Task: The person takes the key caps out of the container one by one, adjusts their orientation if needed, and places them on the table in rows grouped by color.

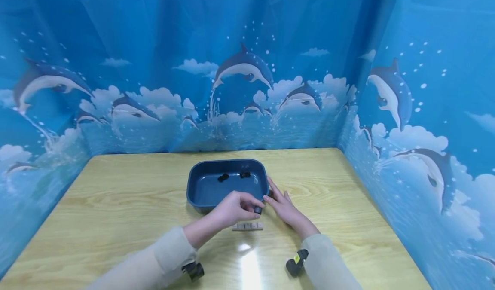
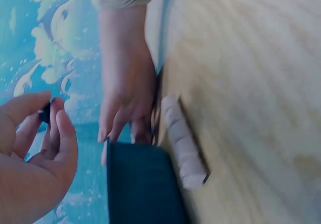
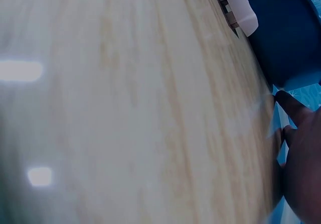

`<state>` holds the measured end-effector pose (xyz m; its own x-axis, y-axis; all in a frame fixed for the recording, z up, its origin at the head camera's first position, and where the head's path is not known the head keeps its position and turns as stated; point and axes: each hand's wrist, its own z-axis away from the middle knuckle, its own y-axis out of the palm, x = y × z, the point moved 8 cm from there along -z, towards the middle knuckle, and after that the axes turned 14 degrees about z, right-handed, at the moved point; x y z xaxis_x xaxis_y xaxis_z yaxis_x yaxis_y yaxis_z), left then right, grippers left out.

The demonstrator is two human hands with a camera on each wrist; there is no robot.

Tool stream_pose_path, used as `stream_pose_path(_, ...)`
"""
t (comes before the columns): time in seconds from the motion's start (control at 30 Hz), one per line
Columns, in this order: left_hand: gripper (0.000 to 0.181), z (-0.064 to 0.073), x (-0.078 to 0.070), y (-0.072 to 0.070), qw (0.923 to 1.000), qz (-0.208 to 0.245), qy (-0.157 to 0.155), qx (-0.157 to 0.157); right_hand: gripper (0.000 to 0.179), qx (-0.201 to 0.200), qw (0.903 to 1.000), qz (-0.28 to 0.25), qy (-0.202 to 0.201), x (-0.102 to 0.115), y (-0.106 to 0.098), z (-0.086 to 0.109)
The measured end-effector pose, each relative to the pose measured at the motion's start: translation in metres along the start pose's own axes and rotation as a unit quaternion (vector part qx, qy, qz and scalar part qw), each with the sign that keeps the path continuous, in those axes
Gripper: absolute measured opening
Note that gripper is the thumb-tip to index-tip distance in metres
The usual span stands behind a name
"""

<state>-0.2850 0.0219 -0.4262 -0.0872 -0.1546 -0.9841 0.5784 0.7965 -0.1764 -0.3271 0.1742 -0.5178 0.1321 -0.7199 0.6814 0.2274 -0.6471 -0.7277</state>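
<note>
A small black piece (image 1: 258, 210) is pinched between the thumb and fingers of my left hand (image 1: 237, 206), in front of the basin's near right corner. Its kind is too small to tell; the left wrist view shows the same dark piece (image 2: 45, 113) at the fingertips. My right hand (image 1: 285, 210) rests with extended fingers against the right side of a dark blue rectangular basin (image 1: 201, 207). Inside the basin lie small black objects (image 1: 223, 177), partly in shadow. A pale segmented strip (image 1: 247, 227) lies on the table just below my left hand.
The wood-grain table (image 1: 127, 195) reaches back to a blue curtain (image 1: 309, 32) printed with dolphins, which also hangs along the sides. Black wrist devices (image 1: 193, 271) sit at both sleeves. Light reflects off the table's front.
</note>
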Motion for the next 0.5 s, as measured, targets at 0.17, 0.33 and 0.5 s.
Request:
stream_pose_path(0.17, 0.017, 0.002, 0.001, 0.015, 0.9985, -0.04, 0.031, 0.022, 0.065, 0.0, 1.0, 0.002, -0.008, 0.003, 0.0, -0.001)
stream_pose_path(0.33, 0.019, 0.001, 0.006, 0.02, 0.9965, -0.06, 0.053, 0.024, 0.066, -0.002, 0.9999, 0.004, -0.011, 0.004, -0.001, -0.002)
stream_pose_path(0.5, 0.026, 0.0, 0.016, 0.022, 0.9936, -0.103, 0.044, 0.018, 0.065, -0.001, 1.0, 0.003, -0.007, 0.002, -0.001, -0.001)
